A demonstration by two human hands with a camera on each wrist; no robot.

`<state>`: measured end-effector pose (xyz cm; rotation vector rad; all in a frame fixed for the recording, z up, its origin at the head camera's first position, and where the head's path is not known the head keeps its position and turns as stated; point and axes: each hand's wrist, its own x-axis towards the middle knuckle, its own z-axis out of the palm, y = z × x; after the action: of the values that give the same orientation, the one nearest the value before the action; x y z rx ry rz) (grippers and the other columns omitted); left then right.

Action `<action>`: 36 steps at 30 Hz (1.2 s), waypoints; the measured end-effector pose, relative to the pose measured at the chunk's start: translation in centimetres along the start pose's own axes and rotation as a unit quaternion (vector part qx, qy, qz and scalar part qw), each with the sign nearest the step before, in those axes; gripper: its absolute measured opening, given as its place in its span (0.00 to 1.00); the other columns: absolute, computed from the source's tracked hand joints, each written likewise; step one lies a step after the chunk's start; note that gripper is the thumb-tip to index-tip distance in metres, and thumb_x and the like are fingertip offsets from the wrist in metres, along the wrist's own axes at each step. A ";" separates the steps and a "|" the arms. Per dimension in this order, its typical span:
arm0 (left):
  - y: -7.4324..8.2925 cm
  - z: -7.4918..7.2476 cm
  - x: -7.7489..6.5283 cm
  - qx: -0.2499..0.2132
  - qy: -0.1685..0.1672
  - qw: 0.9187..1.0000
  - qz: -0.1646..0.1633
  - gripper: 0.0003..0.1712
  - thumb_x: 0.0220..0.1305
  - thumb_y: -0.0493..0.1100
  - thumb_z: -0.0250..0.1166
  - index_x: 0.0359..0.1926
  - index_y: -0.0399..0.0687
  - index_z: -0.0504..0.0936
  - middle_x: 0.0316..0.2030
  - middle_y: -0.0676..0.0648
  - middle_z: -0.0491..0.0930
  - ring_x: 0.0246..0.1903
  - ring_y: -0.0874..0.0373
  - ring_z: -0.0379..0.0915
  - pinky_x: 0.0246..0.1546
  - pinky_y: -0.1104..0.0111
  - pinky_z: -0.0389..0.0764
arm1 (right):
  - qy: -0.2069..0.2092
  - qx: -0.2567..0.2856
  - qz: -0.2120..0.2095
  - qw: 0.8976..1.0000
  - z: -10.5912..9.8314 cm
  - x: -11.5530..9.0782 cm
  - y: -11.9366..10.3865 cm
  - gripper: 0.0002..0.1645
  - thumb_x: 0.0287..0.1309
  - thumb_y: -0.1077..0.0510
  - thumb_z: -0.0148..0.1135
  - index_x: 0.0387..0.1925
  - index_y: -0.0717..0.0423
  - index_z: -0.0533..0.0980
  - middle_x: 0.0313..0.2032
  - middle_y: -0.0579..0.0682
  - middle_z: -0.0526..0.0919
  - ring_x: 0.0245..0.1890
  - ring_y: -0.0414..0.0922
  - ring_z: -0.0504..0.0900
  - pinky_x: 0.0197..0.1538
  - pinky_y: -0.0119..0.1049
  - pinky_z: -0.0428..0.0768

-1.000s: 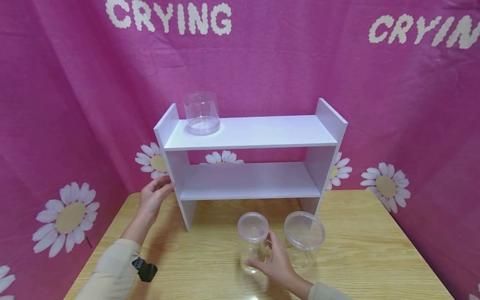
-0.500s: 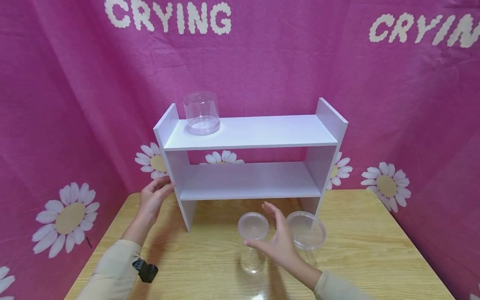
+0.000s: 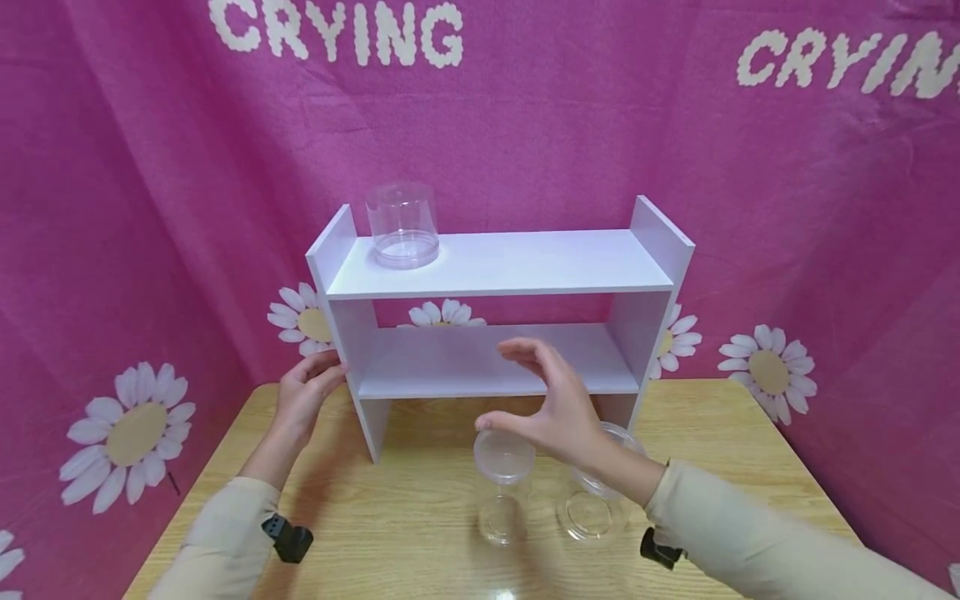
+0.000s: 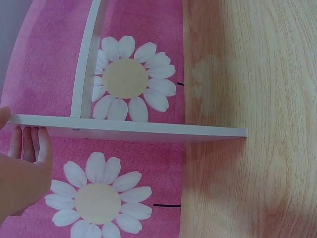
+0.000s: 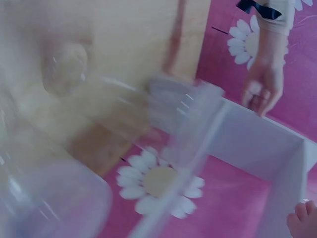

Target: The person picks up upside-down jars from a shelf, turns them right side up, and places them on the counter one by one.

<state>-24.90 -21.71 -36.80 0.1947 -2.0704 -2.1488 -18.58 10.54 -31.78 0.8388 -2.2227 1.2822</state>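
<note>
My left hand (image 3: 303, 396) holds the left side panel of a white two-tier shelf (image 3: 498, 362); in the left wrist view the thumb and fingers pinch the panel's edge (image 4: 148, 126) from both sides. In front of the shelf my right hand (image 3: 558, 412) hovers with thumb and fingers spread, nothing between them. Below it on the table stand two clear lidded jars: a narrow jar (image 3: 504, 492) and a wider jar (image 3: 588, 515), partly hidden by my right forearm. The right wrist view is blurred, with the right fingers (image 5: 303, 220) at its lower right edge.
Another clear jar (image 3: 402, 225) sits at the left end of the shelf's top board. The shelf stands on a wooden table (image 3: 420, 533), backed by a pink curtain (image 3: 525, 125) with daisies and lettering. Each sleeve bears a black wrist device (image 3: 288, 540).
My right hand has let go of the narrow jar and moved up and forward toward the shelf, its fingers spread. The left hand and the shelf stay in place.
</note>
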 end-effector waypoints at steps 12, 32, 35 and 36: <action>0.0 -0.2 0.2 0.015 -0.009 1.000 -0.008 0.22 0.65 0.41 0.62 0.57 0.37 0.72 0.34 0.68 0.76 0.38 0.75 0.76 0.45 0.83 0.78 | -0.079 -0.017 0.005 0.997 -1.1 7.1 -3.8 0.39 0.41 0.55 0.78 0.56 0.61 0.71 0.52 0.54 0.81 0.53 0.47 0.80 0.60 0.39 0.79; -0.1 -0.3 0.3 -0.030 -0.021 0.999 0.004 0.09 0.63 0.36 0.62 0.45 0.48 0.78 0.33 0.65 0.78 0.36 0.74 0.78 0.45 0.82 0.79 | -0.145 -0.020 0.215 0.966 -0.9 18.7 -5.6 0.50 0.41 0.49 0.78 0.65 0.57 0.64 0.62 0.52 0.73 0.63 0.47 0.71 0.66 0.39 0.73; -0.1 -0.3 0.3 -0.032 -0.025 0.999 0.002 0.08 0.63 0.36 0.62 0.43 0.51 0.78 0.33 0.64 0.78 0.36 0.74 0.78 0.45 0.81 0.80 | -0.137 -0.031 0.235 0.962 -0.5 20.1 -5.6 0.51 0.42 0.47 0.77 0.66 0.56 0.63 0.63 0.52 0.71 0.64 0.46 0.70 0.66 0.38 0.73; -0.1 -0.3 0.2 -0.033 -0.025 0.999 0.002 0.08 0.64 0.36 0.62 0.43 0.51 0.78 0.33 0.64 0.79 0.36 0.74 0.78 0.46 0.81 0.80 | -0.133 -0.033 0.241 0.961 -0.3 20.5 -5.6 0.52 0.42 0.46 0.77 0.66 0.56 0.63 0.63 0.51 0.71 0.63 0.46 0.70 0.65 0.38 0.74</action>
<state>-25.07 -22.07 -36.90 0.1293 -2.0205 -2.2386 -29.45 2.80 -15.18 0.4770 -2.7893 1.3538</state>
